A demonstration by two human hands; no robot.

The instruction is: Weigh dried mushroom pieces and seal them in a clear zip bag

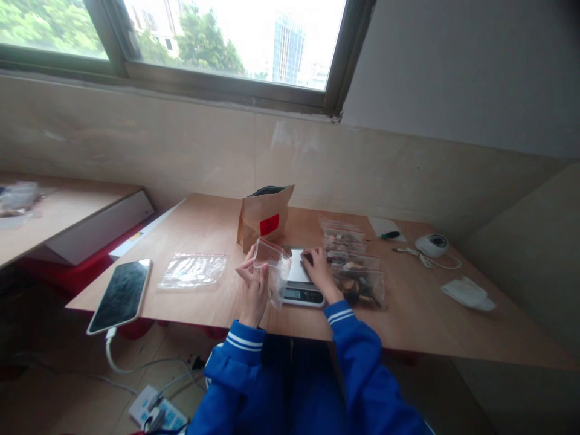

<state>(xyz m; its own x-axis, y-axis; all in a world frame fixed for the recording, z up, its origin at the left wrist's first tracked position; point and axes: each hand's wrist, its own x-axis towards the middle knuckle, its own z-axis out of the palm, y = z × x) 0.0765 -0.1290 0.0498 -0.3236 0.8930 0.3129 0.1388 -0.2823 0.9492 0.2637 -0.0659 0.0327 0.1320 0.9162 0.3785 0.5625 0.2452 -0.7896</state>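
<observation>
My left hand (254,287) is closed on a clear zip bag (276,281), held upright with its mouth at the top. A pale bit shows at the bag's right side, too small to name. Just to the right, my right hand (321,272) is over the metal plate of a small digital scale (295,275). Its fingers are closed around a small dark piece (309,258), whose kind I cannot make out. Beside that hand lie several filled zip bags (360,285) with brown and dark dried pieces.
Behind the scale stands an open brown paper pouch (267,214) with a red label. Left lie an unfilled zip bag (193,270) and a phone (121,296) on a cable, over the table edge. Right are a screwdriver (389,235), a white camera (431,245) and a white crumpled item (468,293).
</observation>
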